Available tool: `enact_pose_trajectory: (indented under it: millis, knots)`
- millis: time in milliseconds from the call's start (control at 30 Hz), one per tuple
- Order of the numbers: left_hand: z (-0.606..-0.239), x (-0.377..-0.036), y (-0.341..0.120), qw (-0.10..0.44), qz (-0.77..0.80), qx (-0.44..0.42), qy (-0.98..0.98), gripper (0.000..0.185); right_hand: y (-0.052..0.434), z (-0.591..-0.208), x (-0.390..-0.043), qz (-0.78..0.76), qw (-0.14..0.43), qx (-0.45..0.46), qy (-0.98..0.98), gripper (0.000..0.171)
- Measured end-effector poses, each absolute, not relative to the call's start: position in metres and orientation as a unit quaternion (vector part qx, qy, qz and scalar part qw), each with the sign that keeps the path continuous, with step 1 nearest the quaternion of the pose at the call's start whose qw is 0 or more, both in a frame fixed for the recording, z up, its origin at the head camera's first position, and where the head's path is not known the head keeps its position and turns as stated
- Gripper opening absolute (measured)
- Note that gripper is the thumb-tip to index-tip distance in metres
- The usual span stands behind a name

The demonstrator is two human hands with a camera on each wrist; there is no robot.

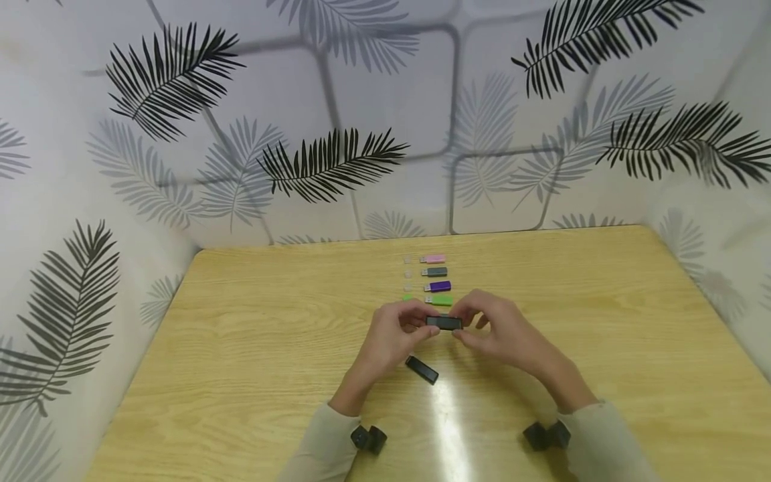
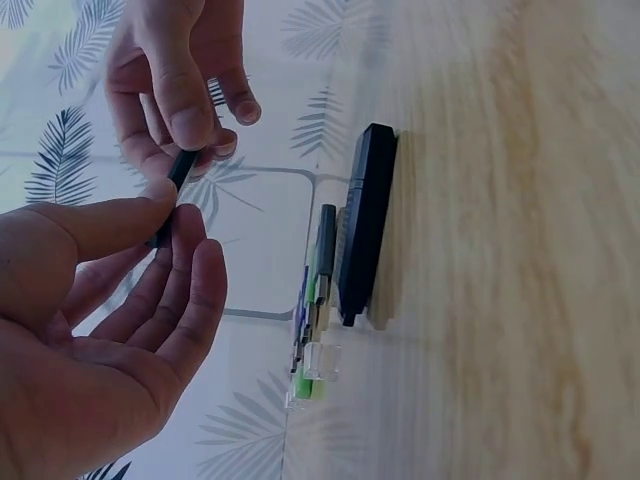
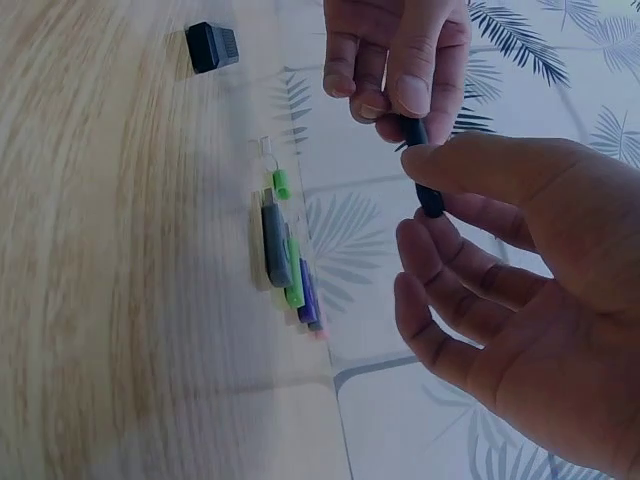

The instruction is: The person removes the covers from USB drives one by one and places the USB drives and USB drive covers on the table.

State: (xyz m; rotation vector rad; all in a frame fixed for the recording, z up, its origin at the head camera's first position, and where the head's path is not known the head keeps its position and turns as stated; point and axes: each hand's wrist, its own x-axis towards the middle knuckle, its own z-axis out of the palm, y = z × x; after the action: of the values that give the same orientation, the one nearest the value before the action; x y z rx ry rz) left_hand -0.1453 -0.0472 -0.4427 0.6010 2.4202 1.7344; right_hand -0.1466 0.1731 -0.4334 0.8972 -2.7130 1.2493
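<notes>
Stick (image 1: pixel 444 323) is up off the tabletop (image 1: pixel 271 321), the left hand (image 1: pixel 390 339) pinching one end, the right hand (image 1: pixel 501 329) the other, fingers drawn in close around it, and a light, straight hold at both ends looks best to keep it level and steady.

The left hand (image 2: pixel 110 370) and the right hand (image 2: pixel 178 80) pinched opposite ends of a dark stick (image 2: pixel 182 168). A black bar (image 2: pixel 367 220) lay on the counter (image 2: pixel 520 260), with a row of USB sticks (image 2: pixel 326 240) and a clear cap (image 2: pixel 322 361) beyond it.
</notes>
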Motion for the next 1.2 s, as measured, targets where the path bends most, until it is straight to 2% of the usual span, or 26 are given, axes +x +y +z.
enact_pose_trajectory:
  millis: [233, 533, 833, 1200]
  knots:
    - [-0.437, -0.145, -0.049, 0.034, 0.584, 0.209, 0.783, 0.016, 0.169, -0.426, -0.145, 0.392, 0.074, 0.316, -0.861, 0.021]
    - [-0.425, -0.142, -0.053, 0.023, 0.601, 0.219, 0.768, 0.018, 0.166, -0.416, -0.142, 0.388, 0.120, 0.349, -0.845, 0.020]
    - [-0.391, -0.126, -0.055, 0.026, 0.613, 0.221, 0.758, 0.017, 0.162, -0.409, -0.139, 0.400, 0.135, 0.355, -0.834, 0.019]
    - [-0.384, -0.128, -0.061, 0.000, 0.624, 0.241, 0.744, 0.018, 0.157, -0.401, -0.138, 0.409, 0.185, 0.373, -0.812, 0.026]
